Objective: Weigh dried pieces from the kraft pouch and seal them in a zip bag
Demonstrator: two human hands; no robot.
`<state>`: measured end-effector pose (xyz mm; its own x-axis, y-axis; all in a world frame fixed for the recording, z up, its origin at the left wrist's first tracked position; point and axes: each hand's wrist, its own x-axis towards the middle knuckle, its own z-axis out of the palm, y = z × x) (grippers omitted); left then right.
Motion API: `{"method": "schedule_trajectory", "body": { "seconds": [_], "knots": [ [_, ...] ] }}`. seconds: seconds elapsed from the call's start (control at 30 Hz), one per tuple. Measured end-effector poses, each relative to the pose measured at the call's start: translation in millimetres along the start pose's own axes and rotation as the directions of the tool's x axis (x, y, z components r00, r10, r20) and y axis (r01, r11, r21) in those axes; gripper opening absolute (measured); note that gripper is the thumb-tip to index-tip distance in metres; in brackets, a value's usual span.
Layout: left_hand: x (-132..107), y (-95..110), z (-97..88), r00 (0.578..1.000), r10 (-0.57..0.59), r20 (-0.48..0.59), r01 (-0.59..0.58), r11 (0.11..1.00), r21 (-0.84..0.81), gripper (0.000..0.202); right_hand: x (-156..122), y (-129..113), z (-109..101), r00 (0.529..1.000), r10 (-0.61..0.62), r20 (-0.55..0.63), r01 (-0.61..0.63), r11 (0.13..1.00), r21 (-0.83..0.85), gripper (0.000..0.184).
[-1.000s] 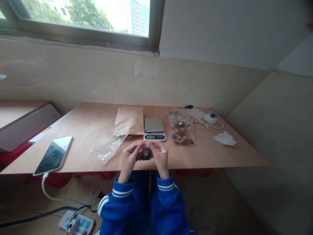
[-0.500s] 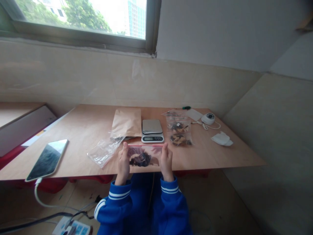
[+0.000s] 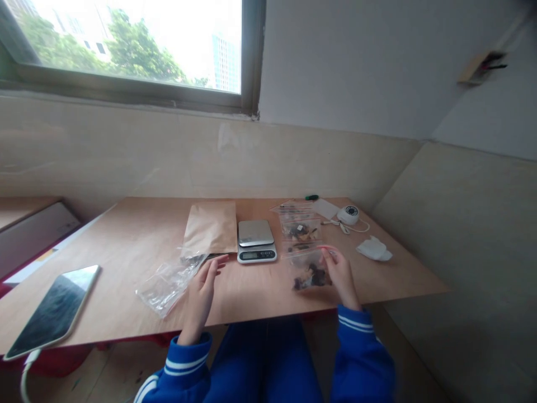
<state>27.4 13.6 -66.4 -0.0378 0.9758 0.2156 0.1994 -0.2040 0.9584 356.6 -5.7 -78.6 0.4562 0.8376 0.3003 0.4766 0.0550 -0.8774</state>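
The surface [image 3: 126,235] is matt, pale wood. A kraft paper pouch [image 3: 211,228] looks dull; the zip bags [image 3: 308,268] are clear, glossy plastic. The scale [image 3: 254,232] has a brushed metal top, the phone [image 3: 52,310] reflective glass.

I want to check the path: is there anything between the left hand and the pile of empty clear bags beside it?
Nothing visible. The left hand hangs open just right of the empty clear bags, with only bare table between them. The right hand holds a filled bag, well away.
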Motion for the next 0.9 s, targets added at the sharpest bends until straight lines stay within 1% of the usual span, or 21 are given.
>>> {"method": "schedule_trajectory", "body": {
  "seconds": [0.03,0.07,0.1,0.13,0.17,0.2,0.23,0.3,0.33,0.4,0.47,0.53,0.57,0.63,0.7,0.73,0.77,0.8,0.83,0.87,0.9],
  "knots": [
    [5,-6,-3.6,0.999,0.052,-0.014,-0.050,0.993,0.105,0.038,7,6,-4,0.999,-0.007,-0.038,0.003,0.995,-0.102,0.058],
    [11,-13,-6.9,0.993,0.115,-0.019,-0.109,0.973,0.205,0.036,11,10,-5,0.994,-0.018,-0.111,-0.006,0.976,-0.217,0.065],
    [17,-20,-10.1,0.982,0.186,-0.017,-0.173,0.939,0.298,0.034,11,14,-2,0.978,-0.039,-0.207,-0.033,0.942,-0.334,0.073],
    [24,-28,-13.3,0.968,0.252,-0.011,-0.228,0.893,0.389,0.034,7,16,3,0.953,-0.067,-0.295,-0.071,0.898,-0.435,0.080],
    [31,-35,-16.8,0.956,0.293,-0.010,-0.252,0.840,0.481,0.036,-1,18,10,0.931,-0.097,-0.351,-0.104,0.853,-0.511,0.085],
    [37,-41,-20.7,0.951,0.310,-0.001,-0.254,0.781,0.571,0.038,-11,20,18,0.924,-0.113,-0.365,-0.123,0.816,-0.564,0.087],
    [43,-47,-25.1,0.949,0.315,0.014,-0.248,0.717,0.651,0.041,-22,21,27,0.941,-0.107,-0.320,-0.114,0.792,-0.600,0.084],
    [53,-56,-34.8,0.953,0.295,0.069,-0.239,0.594,0.768,0.046,-43,23,43,0.988,-0.035,-0.149,-0.075,0.738,-0.671,0.078],
    [57,-58,-39.7,0.956,0.278,0.099,-0.241,0.542,0.805,0.047,-50,23,50,0.997,0.020,-0.070,-0.064,0.705,-0.706,0.075],
    [65,-61,-48.6,0.960,0.234,0.152,-0.250,0.481,0.840,0.044,-54,20,60,0.991,0.132,0.037,-0.057,0.642,-0.765,0.073],
    [71,-59,-55.5,0.964,0.192,0.186,-0.257,0.478,0.840,0.034,-44,17,65,0.973,0.210,0.093,-0.054,0.602,-0.797,0.071],
    [75,-54,-60.6,0.967,0.169,0.188,-0.249,0.500,0.829,0.027,-23,13,68,0.955,0.258,0.144,-0.038,0.590,-0.807,0.069],
    [76,-51,-62.8,0.969,0.171,0.181,-0.243,0.506,0.827,0.027,-11,12,69,0.946,0.273,0.173,-0.023,0.591,-0.806,0.069],
    [79,-43,-66.8,0.967,0.198,0.159,-0.239,0.498,0.833,0.029,12,10,71,0.928,0.291,0.233,0.011,0.602,-0.798,0.070],
    [83,-35,-70.3,0.956,0.257,0.145,-0.256,0.477,0.841,0.029,27,5,74,0.910,0.312,0.272,0.029,0.609,-0.792,0.072],
    [85,-31,-71.6,0.945,0.295,0.139,-0.270,0.468,0.841,0.028,31,1,76,0.911,0.309,0.273,0.029,0.612,-0.790,0.072],
    [87,-26,-72.3,0.932,0.337,0.131,-0.285,0.461,0.841,0.027,31,-6,78,0.923,0.282,0.262,0.033,0.620,-0.784,0.072],
    [89,-22,-72.4,0.917,0.380,0.125,-0.303,0.454,0.838,0.026,28,-16,81,0.942,0.223,0.252,0.052,0.643,-0.764,0.071],
    [92,-17,-71.7,0.899,0.421,0.123,-0.323,0.447,0.834,0.025,23,-28,85,0.958,0.127,0.256,0.103,0.683,-0.723,0.069],
    [93,-12,-70.1,0.880,0.459,0.123,-0.344,0.439,0.830,0.025,15,-43,91,0.961,-0.006,0.277,0.193,0.732,-0.654,0.064],
    [95,-8,-67.8,0.864,0.487,0.130,-0.366,0.430,0.825,0.024,6,-59,97,0.929,-0.160,0.335,0.327,0.778,-0.536,0.058]
  ]
}}
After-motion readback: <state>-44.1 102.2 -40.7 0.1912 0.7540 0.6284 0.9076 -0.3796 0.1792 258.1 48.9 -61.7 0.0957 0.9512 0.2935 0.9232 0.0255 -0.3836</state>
